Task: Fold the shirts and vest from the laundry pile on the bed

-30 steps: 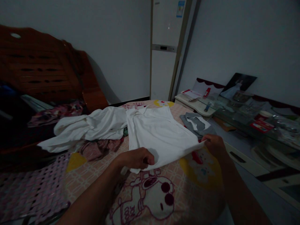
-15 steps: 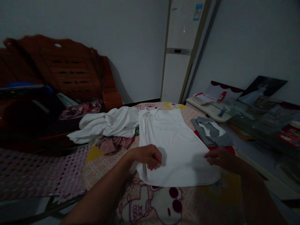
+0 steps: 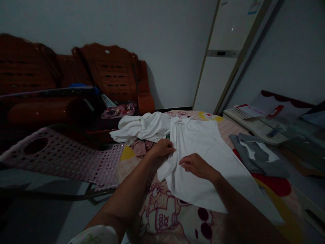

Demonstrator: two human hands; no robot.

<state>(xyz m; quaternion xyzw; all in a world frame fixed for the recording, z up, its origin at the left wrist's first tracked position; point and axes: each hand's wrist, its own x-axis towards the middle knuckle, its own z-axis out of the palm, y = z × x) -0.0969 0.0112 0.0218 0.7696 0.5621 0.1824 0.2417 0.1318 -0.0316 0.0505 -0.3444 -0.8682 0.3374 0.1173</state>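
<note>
A white shirt (image 3: 203, 142) lies spread over the patterned cloth, its left side bunched into a folded strip. At that strip, my left hand (image 3: 164, 148) has its fingers closed on the shirt's edge. Just right of the fold hovers my right hand (image 3: 196, 165), its fingers bent loosely and apart, fingertips close to the fabric. Behind my left hand is a crumpled white garment (image 3: 146, 125), with a dusty-pink cloth (image 3: 142, 147) partly beneath it. To the right lies a folded grey garment (image 3: 261, 156) with a white patch.
The patterned cloth (image 3: 162, 217) covers a rounded surface. A pink woven chair (image 3: 83, 161) stands at the left, before a carved wooden sofa (image 3: 114, 74). A tall white cabinet-like unit (image 3: 215, 74) stands at the back; a glass-topped stand (image 3: 302, 135) is on the right.
The view has turned left. My right hand has left the shirt's right side and come close to my left hand. The shirt's left side is now gathered into a fold.
</note>
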